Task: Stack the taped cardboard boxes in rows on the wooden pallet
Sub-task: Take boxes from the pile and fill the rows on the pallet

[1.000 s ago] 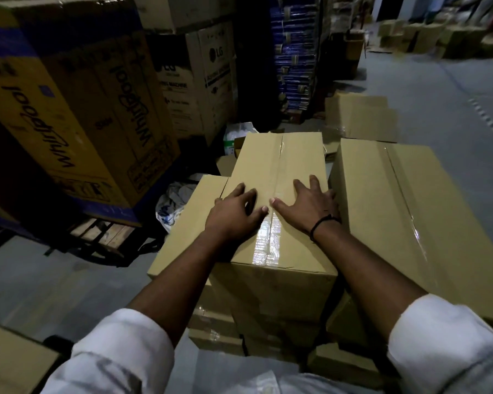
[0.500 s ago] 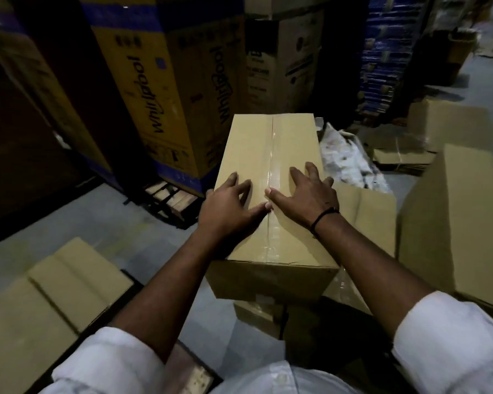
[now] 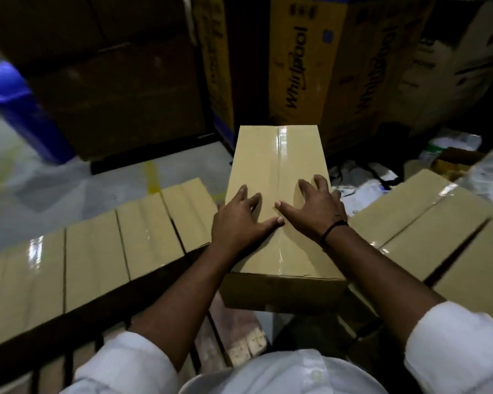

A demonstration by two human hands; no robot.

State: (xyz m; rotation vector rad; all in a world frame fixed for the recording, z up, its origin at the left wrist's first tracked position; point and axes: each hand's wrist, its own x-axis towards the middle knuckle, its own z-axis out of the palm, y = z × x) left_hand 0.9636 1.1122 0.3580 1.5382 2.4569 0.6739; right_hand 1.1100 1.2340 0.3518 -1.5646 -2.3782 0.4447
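Observation:
A taped cardboard box [image 3: 278,155] is held lengthwise in front of me, clear tape along its top seam. My left hand [image 3: 239,220] and my right hand [image 3: 310,211] lie flat on its top near the close end, fingers spread, thumbs almost meeting at the tape. The box hangs above the wooden pallet [image 3: 239,331], whose slats show below it. A row of several taped boxes [image 3: 97,251] lies side by side on the pallet to the left, and the held box is just right of that row's end.
More taped boxes [image 3: 439,220] lie low at the right. Tall Whirlpool cartons [image 3: 296,66] and dark cartons [image 3: 111,81] wall off the back. A blue bin [image 3: 20,109] stands at far left. Plastic bags and scraps [image 3: 362,180] litter the floor beyond the box.
I have turned left with the box, both hands staying on its top. The row on the pallet has come into view beside and below it; the pile it came from is now at the right.

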